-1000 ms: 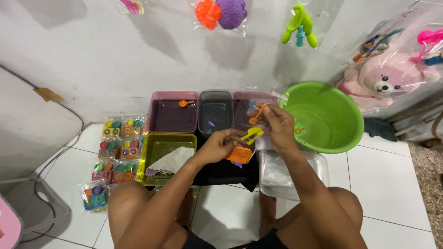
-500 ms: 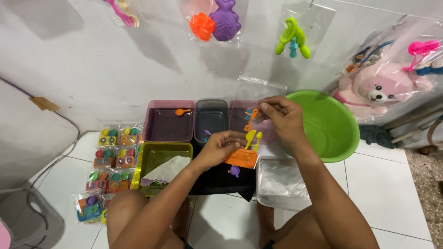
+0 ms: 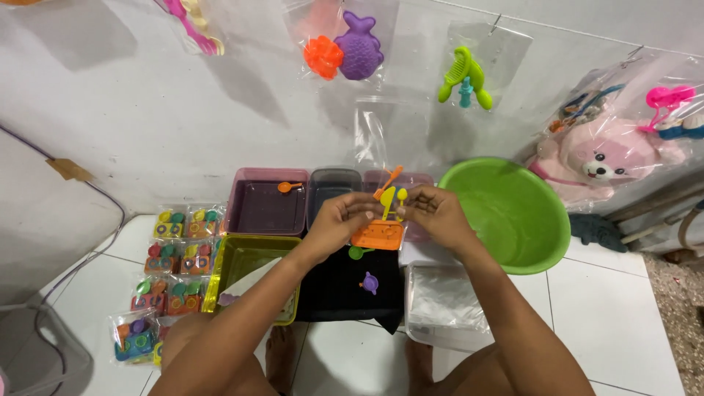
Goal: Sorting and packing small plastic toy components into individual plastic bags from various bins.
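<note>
Both forearms bare to the elbow and beyond, no sleeves in view. Left hand [image 3: 339, 218] and right hand [image 3: 429, 213]: no gloves, rings, watch or bands visible on fingers or wrists. Knees and thighs bare at the lower edge, bare feet on the floor between them; no clothing shows anywhere on the body.

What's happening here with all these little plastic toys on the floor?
A person sitting on the tiled floor holds a clear plastic bag upright with both hands: left hand, right hand. Small toy pieces, an orange tray with orange and yellow utensils, sit at its bottom. Packed toy bags lie to the left, and a green basin stands to the right.
</note>
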